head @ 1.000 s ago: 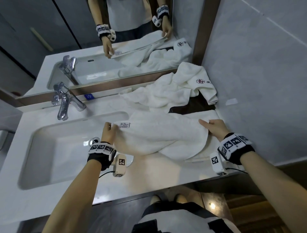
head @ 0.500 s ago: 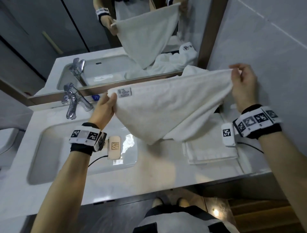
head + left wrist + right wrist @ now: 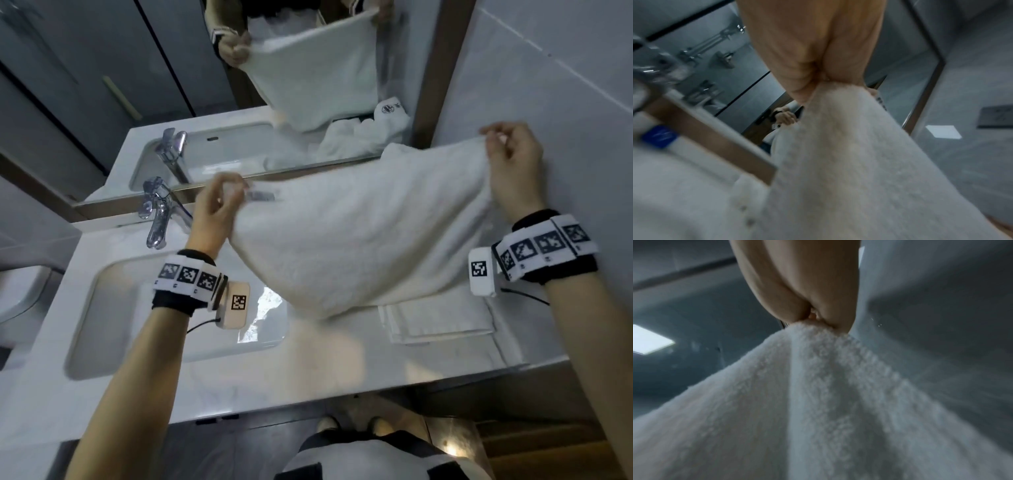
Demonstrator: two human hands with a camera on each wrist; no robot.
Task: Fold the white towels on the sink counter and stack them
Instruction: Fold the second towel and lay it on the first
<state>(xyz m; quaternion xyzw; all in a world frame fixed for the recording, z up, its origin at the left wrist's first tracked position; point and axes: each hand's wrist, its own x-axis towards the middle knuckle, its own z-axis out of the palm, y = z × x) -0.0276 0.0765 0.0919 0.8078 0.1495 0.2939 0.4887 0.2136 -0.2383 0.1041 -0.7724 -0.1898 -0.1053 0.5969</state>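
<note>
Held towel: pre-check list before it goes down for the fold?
1. Left hand pinches a corner of the held towel: ok.
2. Right hand pinches the other top corner: ok.
3. Top edge taut between the hands: not ok, it sags.
4. Lower corners hanging even: cannot tell, bottom bunches.
5. Folded towel lies flat on the counter: ok.
6. Towel off the counter: ok.

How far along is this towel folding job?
Partly done. One folded towel already lies on the counter at the right. The left hand and right hand each pinch a corner of an unfolded towel held up in the air. A crumpled towel by the mirror still waits.
</note>
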